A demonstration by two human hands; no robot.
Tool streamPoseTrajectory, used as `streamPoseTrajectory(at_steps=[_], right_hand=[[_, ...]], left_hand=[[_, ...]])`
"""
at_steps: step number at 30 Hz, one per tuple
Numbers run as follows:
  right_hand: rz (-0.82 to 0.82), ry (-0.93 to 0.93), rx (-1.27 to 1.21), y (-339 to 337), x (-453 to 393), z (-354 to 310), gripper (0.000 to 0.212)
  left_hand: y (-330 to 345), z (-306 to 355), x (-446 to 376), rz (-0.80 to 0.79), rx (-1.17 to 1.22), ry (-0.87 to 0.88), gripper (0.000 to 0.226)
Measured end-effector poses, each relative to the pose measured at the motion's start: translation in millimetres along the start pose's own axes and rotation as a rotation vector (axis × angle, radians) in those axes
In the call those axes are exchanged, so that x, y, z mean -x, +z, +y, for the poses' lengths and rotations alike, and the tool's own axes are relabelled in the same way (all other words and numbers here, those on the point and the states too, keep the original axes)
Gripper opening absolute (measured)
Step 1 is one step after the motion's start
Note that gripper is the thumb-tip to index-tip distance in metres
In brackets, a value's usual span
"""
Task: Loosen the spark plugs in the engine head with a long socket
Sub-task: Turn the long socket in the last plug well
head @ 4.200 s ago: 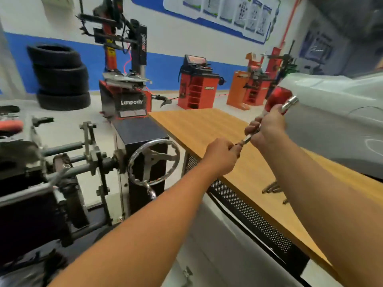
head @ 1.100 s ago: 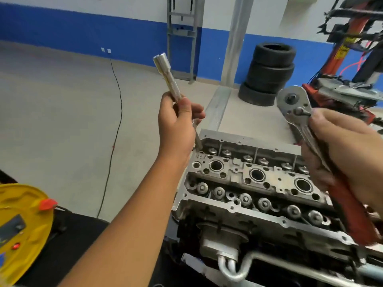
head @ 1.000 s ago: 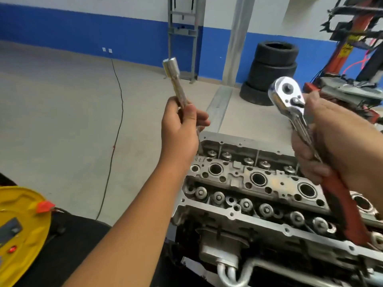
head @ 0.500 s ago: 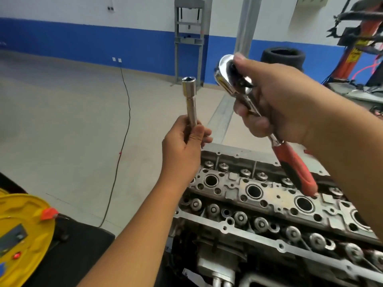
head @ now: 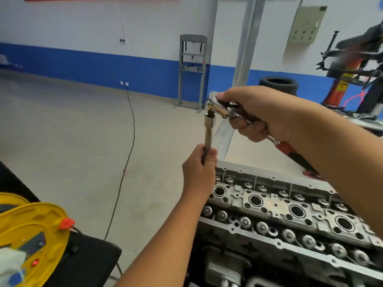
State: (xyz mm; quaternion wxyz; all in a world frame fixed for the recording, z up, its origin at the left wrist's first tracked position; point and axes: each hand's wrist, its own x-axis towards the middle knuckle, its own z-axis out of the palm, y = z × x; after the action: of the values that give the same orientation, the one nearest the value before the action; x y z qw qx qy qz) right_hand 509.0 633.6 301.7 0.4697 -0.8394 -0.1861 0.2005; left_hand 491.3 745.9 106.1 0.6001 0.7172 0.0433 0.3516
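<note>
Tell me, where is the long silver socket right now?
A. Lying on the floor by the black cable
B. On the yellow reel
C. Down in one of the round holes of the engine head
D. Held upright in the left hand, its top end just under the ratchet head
D: the left hand grips the long socket upright above the engine head, and the right hand brings the ratchet to its top.

A yellow cable reel [head: 35, 235] with a red knob sits at the lower left, and a black cable [head: 126, 162] runs across the pale floor to a wall socket [head: 124, 83]. A grey hydraulic press frame [head: 191, 71] stands against the blue-and-white wall, with a tyre [head: 278, 84] and a red tyre changer [head: 356, 65] to its right.
</note>
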Motion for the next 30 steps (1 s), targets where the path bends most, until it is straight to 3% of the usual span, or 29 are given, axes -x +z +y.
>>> streamPoseTrajectory(at_steps=[8,13,24,28,30], right_hand=[[0.016,0.089,0.300,-12.7,9.0,-15.8,0.063],[0.021,0.079,0.463,-8.8,5.9,-30.7,0.038],[0.042,0.134,0.366,-10.8,-0.2,-23.7,0.031],[-0.038,0.202,0.157,-6.6,1.4,-12.0,0.045],[-0.001,0.174,0.141,-2.1,3.8,-10.7,0.045]], left_hand=[[1.5,1.1,3.1,-0.019,-0.070,0.068,0.021],[2.8,2.6,5.3,0.020,-0.087,0.122,0.017],[5.2,0.0,3.9,0.014,-0.082,0.126,0.019],[6.8,1.9,3.5,0.017,-0.085,0.143,0.015],[6.2,1.5,3.4,0.019,-0.084,0.140,0.015]])
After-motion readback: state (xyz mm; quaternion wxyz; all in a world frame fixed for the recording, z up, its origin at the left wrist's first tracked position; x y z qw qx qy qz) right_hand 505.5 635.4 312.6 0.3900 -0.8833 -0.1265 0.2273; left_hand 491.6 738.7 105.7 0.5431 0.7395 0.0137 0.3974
